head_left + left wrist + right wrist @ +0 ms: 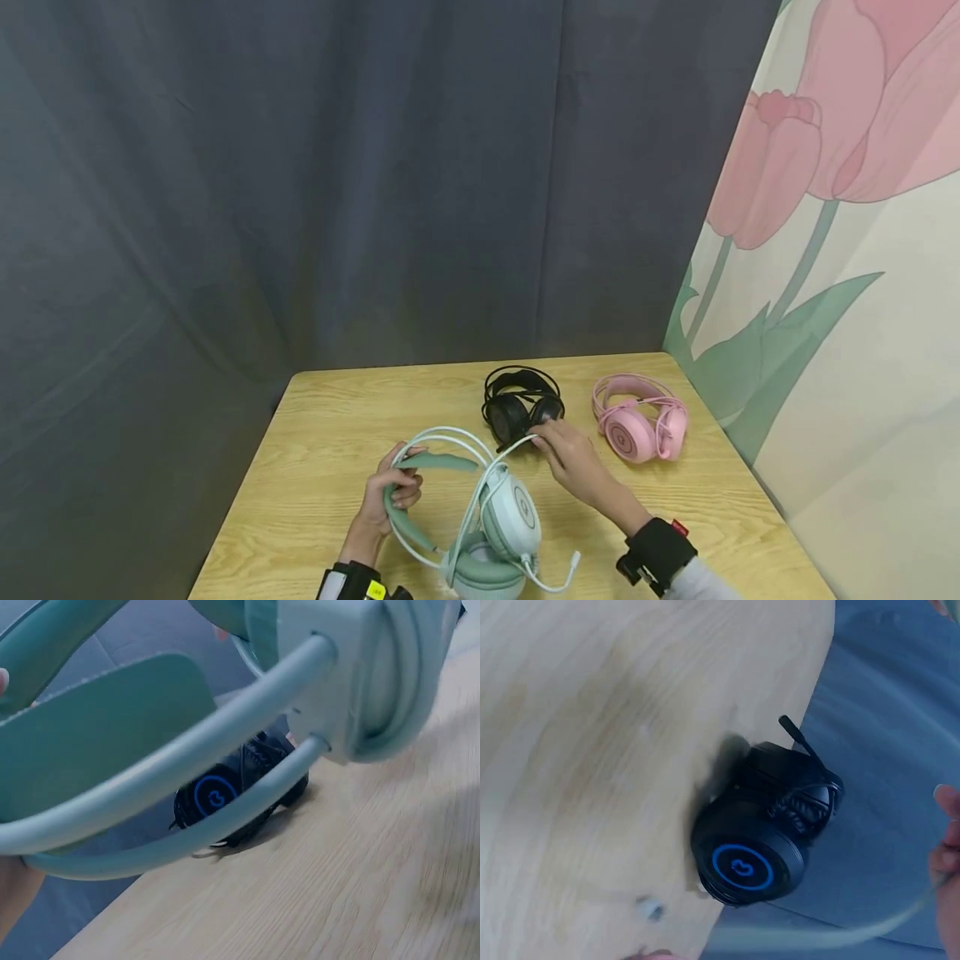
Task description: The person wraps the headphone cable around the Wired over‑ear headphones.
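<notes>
A mint-green headset [512, 512] is held up over the near part of the table, its ear cups to the right and its microphone boom [556, 588] sticking out low. My left hand [382, 492] grips its padded headband [405, 525], fingers curled round the band. With my right hand [573, 462] I pinch the headset's pale cable [855, 934], which arcs up from the ear cups. In the left wrist view, the twin headband tubes [187, 765] cross close to the camera. Just beyond my right fingertips sits a black headset [510, 414], partly overlapped by that hand.
To the right of the black headset, a pink headset [632, 437] rests on the wooden table [337, 417]. A dark curtain [420, 208] hangs behind the table's far edge. On the right stands a wall [862, 400] with painted tulips.
</notes>
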### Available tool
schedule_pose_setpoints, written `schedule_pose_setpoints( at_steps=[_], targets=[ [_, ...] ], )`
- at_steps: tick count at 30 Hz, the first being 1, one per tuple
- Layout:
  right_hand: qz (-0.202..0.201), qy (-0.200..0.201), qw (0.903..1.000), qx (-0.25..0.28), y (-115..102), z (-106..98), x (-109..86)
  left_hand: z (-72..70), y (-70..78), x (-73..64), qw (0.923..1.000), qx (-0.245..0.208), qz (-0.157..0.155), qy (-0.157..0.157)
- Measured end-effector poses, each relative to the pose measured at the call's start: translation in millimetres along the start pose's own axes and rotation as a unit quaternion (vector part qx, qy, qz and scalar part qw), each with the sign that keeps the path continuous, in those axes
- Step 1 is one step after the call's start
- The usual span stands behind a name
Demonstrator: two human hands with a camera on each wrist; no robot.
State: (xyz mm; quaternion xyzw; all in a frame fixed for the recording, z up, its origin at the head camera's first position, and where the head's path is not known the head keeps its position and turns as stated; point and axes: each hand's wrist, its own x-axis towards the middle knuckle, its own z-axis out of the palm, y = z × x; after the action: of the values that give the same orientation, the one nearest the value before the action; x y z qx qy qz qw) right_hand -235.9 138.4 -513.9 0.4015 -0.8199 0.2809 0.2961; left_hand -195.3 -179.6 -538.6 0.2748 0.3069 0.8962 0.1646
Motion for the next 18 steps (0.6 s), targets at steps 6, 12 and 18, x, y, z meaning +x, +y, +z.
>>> schedule_pose_setpoints(
  at_steps=[6,12,18],
  targets=[
    [0.021,-0.062,0.9978,0.008,-0.6,10.0,-11.5,1.6,-3.2,3.7,0.9996,-0.019,0.023,-0.002],
    [0.050,-0.064,0.9966,-0.008,-5.7,26.5,-30.5,5.5,-6.2,10.2,0.9968,-0.064,0.047,0.003],
    [0.007,-0.064,0.9979,0.004,-21.9,39.3,-44.5,8.3,-9.6,14.5,0.9937,-0.089,0.059,0.032]
  ],
)
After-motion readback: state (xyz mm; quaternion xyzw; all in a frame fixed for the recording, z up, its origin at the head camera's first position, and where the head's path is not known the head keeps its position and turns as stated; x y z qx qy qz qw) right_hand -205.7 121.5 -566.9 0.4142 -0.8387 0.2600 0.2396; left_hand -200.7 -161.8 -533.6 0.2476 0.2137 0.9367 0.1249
